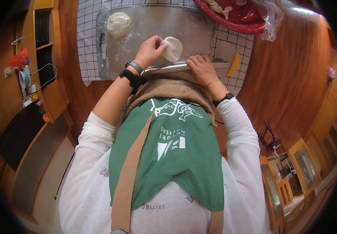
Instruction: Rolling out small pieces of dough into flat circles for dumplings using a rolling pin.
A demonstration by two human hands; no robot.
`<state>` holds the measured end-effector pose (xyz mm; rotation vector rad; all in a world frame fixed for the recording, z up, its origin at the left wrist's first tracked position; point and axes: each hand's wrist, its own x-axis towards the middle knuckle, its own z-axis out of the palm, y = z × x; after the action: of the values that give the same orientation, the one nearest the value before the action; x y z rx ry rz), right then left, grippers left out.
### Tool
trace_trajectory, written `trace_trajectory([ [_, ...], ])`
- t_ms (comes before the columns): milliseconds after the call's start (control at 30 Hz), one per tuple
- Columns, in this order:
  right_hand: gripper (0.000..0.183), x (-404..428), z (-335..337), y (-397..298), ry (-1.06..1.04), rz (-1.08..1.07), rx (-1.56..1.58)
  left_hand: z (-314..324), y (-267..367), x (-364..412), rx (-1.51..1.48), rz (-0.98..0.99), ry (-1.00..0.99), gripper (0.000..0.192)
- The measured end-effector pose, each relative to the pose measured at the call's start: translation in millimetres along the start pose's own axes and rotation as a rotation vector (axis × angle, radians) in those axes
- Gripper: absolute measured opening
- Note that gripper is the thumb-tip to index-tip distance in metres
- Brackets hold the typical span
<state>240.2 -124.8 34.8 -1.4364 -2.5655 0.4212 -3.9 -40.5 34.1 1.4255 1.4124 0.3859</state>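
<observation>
My left hand (152,50) pinches the left edge of a small flat round of dough (173,49) between thumb and fingers, over a floured grey board (156,23). My right hand (201,68) rests with curled fingers on a shiny metal rolling pin (168,69), which lies along the board's near side, just below the dough round. Whether the dough round touches the board cannot be told. A stack of pale flat dough rounds (118,25) sits on the board's far left corner.
A red basin (230,26) holding dough strips (216,8) stands at the back right, with a clear plastic bag (271,22) over its rim. A yellow curved object (233,64) lies at right on the checked tablecloth (87,52).
</observation>
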Motion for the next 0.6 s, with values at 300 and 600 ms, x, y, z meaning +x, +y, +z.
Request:
trace_trajectory([
  [300,0.036,32,-18,20,-0.029,-0.065,0.046,-16,-6,19,0.413,0.348,0.081,0.016],
  [600,0.031,83,15,5,0.1,0.131,0.104,-11,3,29,0.225,0.33,-0.024,0.017],
])
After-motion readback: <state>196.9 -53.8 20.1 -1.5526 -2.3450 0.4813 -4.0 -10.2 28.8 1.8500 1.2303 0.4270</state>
